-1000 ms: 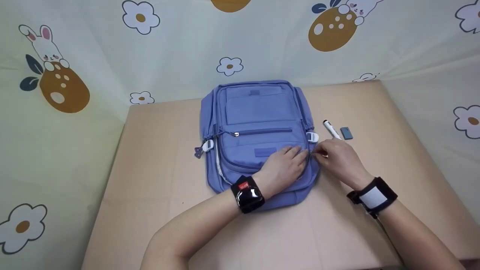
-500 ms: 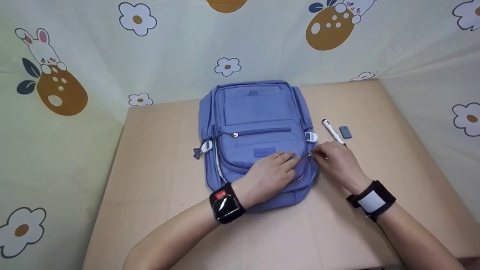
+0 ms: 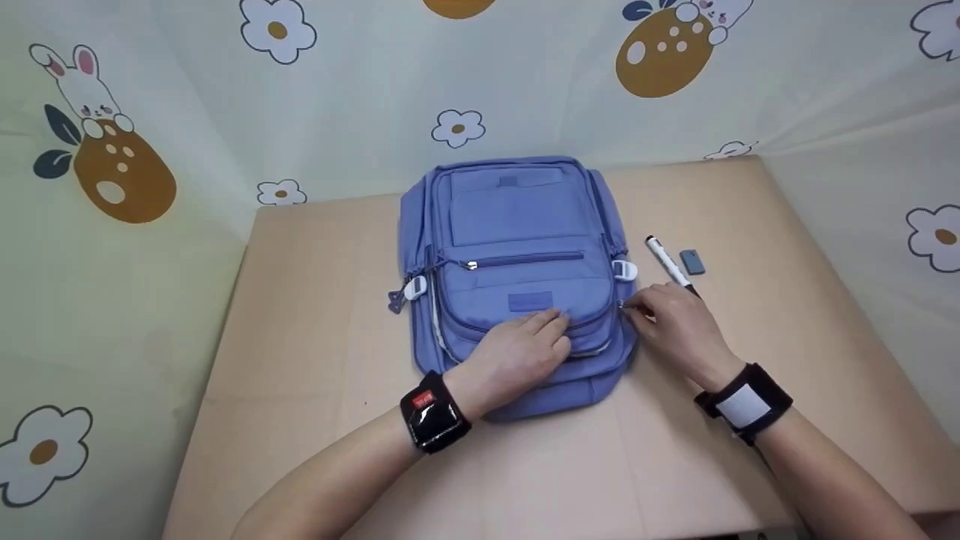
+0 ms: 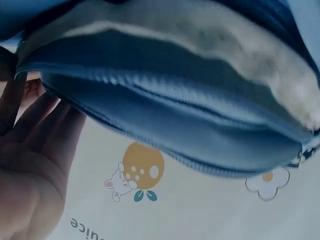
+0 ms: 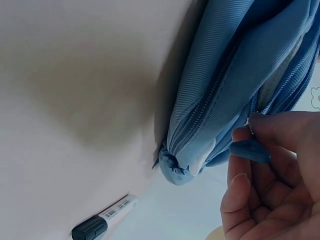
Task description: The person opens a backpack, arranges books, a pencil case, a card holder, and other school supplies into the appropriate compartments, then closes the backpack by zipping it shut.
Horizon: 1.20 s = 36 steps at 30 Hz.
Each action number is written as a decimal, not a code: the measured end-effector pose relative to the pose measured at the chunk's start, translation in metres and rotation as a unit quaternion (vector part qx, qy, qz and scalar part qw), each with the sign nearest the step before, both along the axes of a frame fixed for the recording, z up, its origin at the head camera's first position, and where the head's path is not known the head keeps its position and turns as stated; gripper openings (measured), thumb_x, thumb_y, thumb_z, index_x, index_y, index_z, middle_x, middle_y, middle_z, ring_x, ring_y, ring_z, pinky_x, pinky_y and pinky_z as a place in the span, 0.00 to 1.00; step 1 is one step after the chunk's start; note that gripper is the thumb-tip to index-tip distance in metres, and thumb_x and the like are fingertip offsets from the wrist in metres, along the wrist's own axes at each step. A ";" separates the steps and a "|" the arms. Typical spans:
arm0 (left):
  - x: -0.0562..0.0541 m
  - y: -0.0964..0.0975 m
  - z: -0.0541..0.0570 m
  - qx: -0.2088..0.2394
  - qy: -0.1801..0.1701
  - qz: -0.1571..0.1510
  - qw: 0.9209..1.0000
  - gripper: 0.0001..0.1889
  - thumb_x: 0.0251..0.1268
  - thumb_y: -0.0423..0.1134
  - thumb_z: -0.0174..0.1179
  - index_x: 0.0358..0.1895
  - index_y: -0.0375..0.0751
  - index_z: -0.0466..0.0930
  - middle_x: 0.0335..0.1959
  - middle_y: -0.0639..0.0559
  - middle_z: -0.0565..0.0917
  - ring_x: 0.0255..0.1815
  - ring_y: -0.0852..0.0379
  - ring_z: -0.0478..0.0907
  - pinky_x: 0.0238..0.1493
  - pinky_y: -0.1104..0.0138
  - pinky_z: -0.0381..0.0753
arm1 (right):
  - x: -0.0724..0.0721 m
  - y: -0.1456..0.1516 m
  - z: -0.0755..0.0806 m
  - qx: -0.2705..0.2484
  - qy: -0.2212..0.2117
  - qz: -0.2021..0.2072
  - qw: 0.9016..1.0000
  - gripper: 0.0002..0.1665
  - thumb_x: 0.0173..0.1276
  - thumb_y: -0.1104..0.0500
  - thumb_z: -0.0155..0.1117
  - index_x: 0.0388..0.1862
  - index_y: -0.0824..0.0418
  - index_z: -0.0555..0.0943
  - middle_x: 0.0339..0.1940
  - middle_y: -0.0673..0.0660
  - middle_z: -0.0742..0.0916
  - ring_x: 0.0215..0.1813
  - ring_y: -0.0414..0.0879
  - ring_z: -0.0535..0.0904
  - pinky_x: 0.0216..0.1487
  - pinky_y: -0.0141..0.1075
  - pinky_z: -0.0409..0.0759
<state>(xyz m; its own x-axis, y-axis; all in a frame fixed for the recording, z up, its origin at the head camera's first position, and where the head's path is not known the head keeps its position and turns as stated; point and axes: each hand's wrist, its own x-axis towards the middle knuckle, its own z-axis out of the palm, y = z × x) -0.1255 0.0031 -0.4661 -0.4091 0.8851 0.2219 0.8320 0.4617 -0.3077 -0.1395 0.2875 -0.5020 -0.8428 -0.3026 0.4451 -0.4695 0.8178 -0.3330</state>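
A blue backpack [image 3: 517,217] lies front side up. My left hand [image 3: 514,352] rests on its lower front panel, with the fingers fairly straight and pointing up to the right. In the left wrist view, the fingers [image 4: 47,120] touch the edge of a gaping pocket [image 4: 200,145], whose zipper teeth and pale lining show. At the backpack's right edge, my right hand [image 3: 679,322] pinches a zipper pull between thumb and index finger. The pull's dark blue tab [image 5: 250,151] hangs against the fingers in the right wrist view.
A white marker [image 3: 667,261] with a dark cap and a small grey-blue block [image 3: 692,262] lie right of the backpack. White strap buckles [image 3: 625,271] flank the bag. The tan tabletop [image 3: 315,315] meets a patterned curtain [image 3: 360,112] behind.
My left hand has slid left and slightly down across the front panel, uncovering more of the lower right zipper edge. The right hand stays at the backpack's right edge, almost unmoved.
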 end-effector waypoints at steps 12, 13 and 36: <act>0.000 -0.003 -0.007 -0.041 0.028 0.000 0.999 0.09 0.74 0.36 0.54 0.40 0.47 0.85 0.67 0.44 0.78 0.70 0.45 0.74 0.68 0.58 0.74 | 0.003 -0.004 0.002 0.009 -0.011 -0.003 1.000 0.05 0.61 0.66 0.72 0.36 0.60 0.86 0.31 0.53 0.87 0.34 0.50 0.78 0.36 0.43 0.77; 0.000 -0.003 -0.008 -0.043 0.025 0.001 0.999 0.09 0.75 0.36 0.54 0.40 0.47 0.85 0.68 0.45 0.78 0.70 0.45 0.74 0.68 0.58 0.74 | 0.004 -0.004 0.002 0.009 -0.009 -0.001 1.000 0.05 0.61 0.66 0.72 0.36 0.60 0.86 0.30 0.52 0.87 0.34 0.49 0.78 0.36 0.43 0.77; 0.004 -0.017 -0.008 -0.032 0.011 -0.011 0.999 0.06 0.73 0.34 0.53 0.42 0.44 0.81 0.71 0.44 0.75 0.72 0.47 0.71 0.70 0.58 0.71 | 0.046 -0.024 0.000 0.029 -0.037 0.006 0.999 0.06 0.59 0.63 0.73 0.31 0.57 0.83 0.25 0.45 0.79 0.30 0.43 0.72 0.30 0.37 0.71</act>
<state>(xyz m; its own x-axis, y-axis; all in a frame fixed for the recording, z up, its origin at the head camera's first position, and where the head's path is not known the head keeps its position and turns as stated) -0.1218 -0.0141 -0.4744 -0.3843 0.9069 0.1726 0.8345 0.4213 -0.3551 -0.0934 0.2637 -0.5022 -0.8687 -0.3368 0.3632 -0.4558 0.8305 -0.3200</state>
